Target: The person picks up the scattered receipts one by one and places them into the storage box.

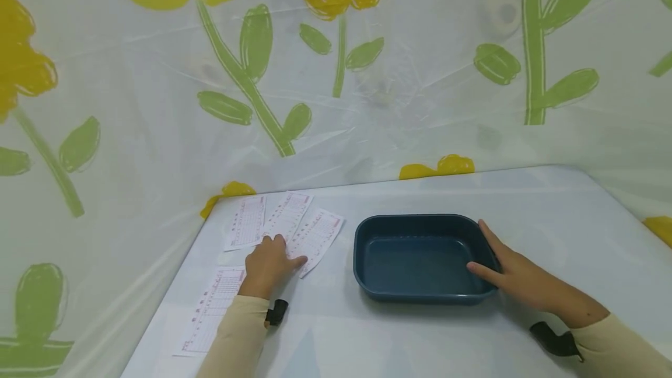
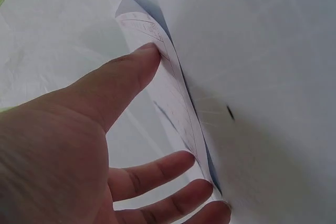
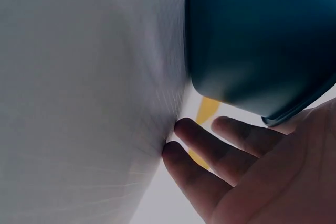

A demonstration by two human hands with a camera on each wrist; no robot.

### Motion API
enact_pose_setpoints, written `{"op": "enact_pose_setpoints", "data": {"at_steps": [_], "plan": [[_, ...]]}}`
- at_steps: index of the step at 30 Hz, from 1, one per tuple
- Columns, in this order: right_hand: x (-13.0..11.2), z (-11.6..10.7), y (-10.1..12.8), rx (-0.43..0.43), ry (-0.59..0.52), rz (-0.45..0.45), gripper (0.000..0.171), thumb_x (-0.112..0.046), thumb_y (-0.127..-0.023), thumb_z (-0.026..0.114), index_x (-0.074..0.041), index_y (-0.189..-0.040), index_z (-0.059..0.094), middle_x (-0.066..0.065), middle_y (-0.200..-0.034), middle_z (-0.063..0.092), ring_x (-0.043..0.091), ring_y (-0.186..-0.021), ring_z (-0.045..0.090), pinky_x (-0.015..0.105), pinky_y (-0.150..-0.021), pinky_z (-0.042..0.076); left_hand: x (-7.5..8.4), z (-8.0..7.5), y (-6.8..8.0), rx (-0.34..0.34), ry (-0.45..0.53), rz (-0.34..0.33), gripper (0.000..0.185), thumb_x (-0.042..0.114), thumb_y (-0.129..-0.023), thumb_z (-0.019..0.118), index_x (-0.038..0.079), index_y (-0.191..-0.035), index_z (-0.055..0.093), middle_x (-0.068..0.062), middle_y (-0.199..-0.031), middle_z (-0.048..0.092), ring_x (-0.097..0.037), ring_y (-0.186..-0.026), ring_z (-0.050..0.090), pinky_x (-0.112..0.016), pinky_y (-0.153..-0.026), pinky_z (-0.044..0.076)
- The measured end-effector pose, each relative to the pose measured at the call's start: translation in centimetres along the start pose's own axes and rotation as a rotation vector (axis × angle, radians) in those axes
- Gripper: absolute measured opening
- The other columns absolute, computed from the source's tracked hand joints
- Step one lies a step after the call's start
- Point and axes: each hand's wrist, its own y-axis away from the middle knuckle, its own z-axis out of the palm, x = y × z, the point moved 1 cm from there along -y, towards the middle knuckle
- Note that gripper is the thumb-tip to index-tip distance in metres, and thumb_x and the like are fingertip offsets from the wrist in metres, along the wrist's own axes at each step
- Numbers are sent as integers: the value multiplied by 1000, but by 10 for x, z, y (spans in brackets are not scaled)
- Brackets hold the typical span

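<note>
My left hand (image 1: 270, 264) is over the lower ends of two printed paper slips at the left of the table. Its thumb lies on the right-hand slip (image 1: 320, 232), and the other fingertips reach the bottom of the middle slip (image 1: 289, 212). In the left wrist view, thumb and fingers are spread along a paper (image 2: 173, 93) whose edge curls up. My right hand (image 1: 525, 273) holds the right end of a dark blue rectangular basin (image 1: 420, 299), thumb over the rim inside, fingers outside. Seen from the right wrist, lower fingers (image 3: 197, 163) extend below the basin wall.
Another slip (image 1: 247, 223) lies at the back left, and one more (image 1: 212, 311) lies nearer, partly behind the left forearm. The white table (image 1: 336, 337) meets a flower-printed curtain (image 1: 409, 104) at its back and left. Dark wrist devices sit at both sleeves.
</note>
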Motion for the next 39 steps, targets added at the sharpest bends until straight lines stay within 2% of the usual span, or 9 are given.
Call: {"op": "enact_pose_setpoints", "data": {"at_steps": [4, 10, 19, 29, 39], "plan": [[1, 0, -1, -9, 18, 16, 95, -44, -101, 54, -21, -159, -18, 30, -164, -1, 62, -142, 16, 77, -103, 24, 1, -1, 1, 20, -1, 1, 73, 58, -79, 76, -5, -113, 60, -20, -99, 59, -32, -83, 59, -49, -72, 51], [1, 6, 0, -13, 74, 25, 93, -44, -102, 51, -18, -158, -19, 37, -160, 8, 63, -137, 27, 74, -99, 35, -4, 1, 2, 19, 16, -24, 76, 58, -77, 78, -6, -112, 59, -20, -97, 59, -31, -83, 59, -48, -70, 51], [2, 9, 0, -15, 90, 23, 92, -44, -104, 49, -16, -158, -20, 40, -158, 11, 63, -134, 33, 72, -97, 39, -4, 2, 3, -1, 50, -43, 72, 55, -77, 80, -6, -112, 60, -19, -93, 61, -28, -78, 56, -45, -67, 49], [-2, 9, -1, 1, 93, 11, 89, -43, -105, 47, -16, -158, -19, 36, -161, 9, 61, -138, 29, 74, -101, 34, -2, -4, 3, 27, 81, -34, 61, 50, -76, 83, -3, -96, 60, -11, -75, 57, -23, -67, 52, -35, -55, 41], [-3, 8, -1, 1, 68, 21, 89, -43, -104, 48, -18, -159, -18, 34, -162, 5, 62, -140, 22, 75, -105, 27, -1, -9, 5, 6, 114, -16, 52, 45, -78, 83, 2, -93, 57, -8, -74, 56, -22, -67, 50, -34, -58, 38]]}}
